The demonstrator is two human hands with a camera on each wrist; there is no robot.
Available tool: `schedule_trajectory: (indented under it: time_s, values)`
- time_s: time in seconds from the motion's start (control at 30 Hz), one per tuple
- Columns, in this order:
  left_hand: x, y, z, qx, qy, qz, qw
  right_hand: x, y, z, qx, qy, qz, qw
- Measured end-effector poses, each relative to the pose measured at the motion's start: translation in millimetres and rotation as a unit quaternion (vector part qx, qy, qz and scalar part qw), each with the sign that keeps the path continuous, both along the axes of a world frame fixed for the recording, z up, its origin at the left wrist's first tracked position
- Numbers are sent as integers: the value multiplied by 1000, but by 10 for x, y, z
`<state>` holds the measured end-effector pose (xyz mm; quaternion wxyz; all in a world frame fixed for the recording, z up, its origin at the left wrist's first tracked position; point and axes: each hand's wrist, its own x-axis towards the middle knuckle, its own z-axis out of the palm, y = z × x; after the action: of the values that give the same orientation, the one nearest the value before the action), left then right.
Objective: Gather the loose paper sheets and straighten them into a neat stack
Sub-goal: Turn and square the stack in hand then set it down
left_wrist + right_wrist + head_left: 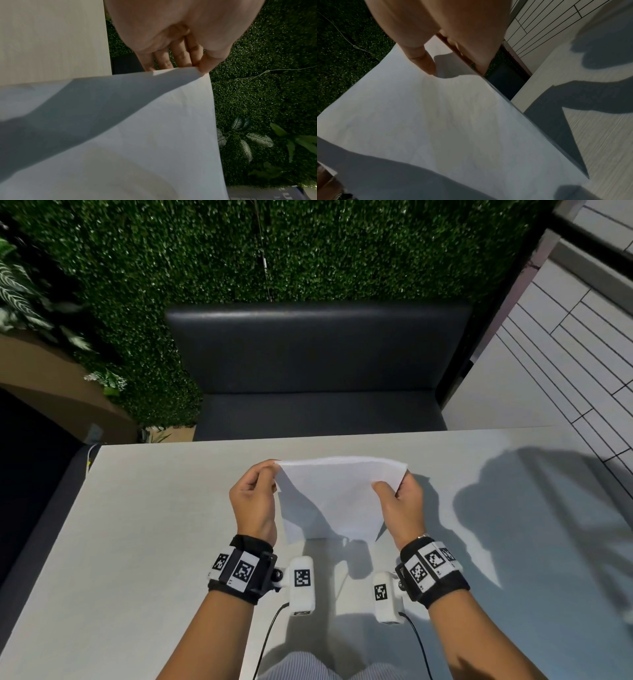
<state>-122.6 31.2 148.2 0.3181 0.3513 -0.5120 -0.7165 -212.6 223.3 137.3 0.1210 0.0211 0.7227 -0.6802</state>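
A bundle of white paper sheets (334, 498) stands nearly upright above the pale table (137, 525), its lower edge near the tabletop. My left hand (255, 498) pinches the top left corner of the sheets (154, 121) between thumb and fingers (180, 56). My right hand (399, 501) grips the right edge, thumb on the near face of the paper (436, 121) and fingers behind it. The lower corners look slightly uneven.
A dark padded bench (318, 364) stands beyond the table's far edge, with a green hedge wall (274, 244) behind it. Tiled floor (565, 364) lies to the right. Strong shadows fall on the table at right.
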Motion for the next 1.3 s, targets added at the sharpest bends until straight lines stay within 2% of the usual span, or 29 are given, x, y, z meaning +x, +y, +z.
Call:
schedule_trajectory:
  time_s: [0.2,0.33,0.4,0.47,0.53,0.67,0.77,0.93,1.13,1.3]
  values:
    - [-25,35,70,-7,4,-21,1000,-5,5,-5,10,-3,-4,1000]
    - [42,-100,-65,99,104,-117,983,-14,31,-28,4,-9,-1,1000]
    - [57,-147,-140,66,80,-186,977,-14,38,-30,-3,-11,-3,1000]
    - [42,-106,-168,-13,-3,-231,973,-5,34,2,-18,-12,-5,1000]
    - [7,-10,-170,-38,-58,-216,974,17,25,51,-54,-10,-1,998]
    - [-42,88,-163,-34,-54,-175,982,12,29,141,-96,36,-8,995]
    - [-50,140,-142,-62,-61,-197,977,-2,0,182,-85,44,-2,995]
    - [-15,142,-95,-84,-29,-183,979,-12,-10,250,-89,83,-21,992]
    - [-53,106,-283,-59,-83,-200,974,-56,23,166,-70,47,10,996]
    - [-129,79,-319,-51,-108,-194,974,-100,57,189,-91,64,-4,994]
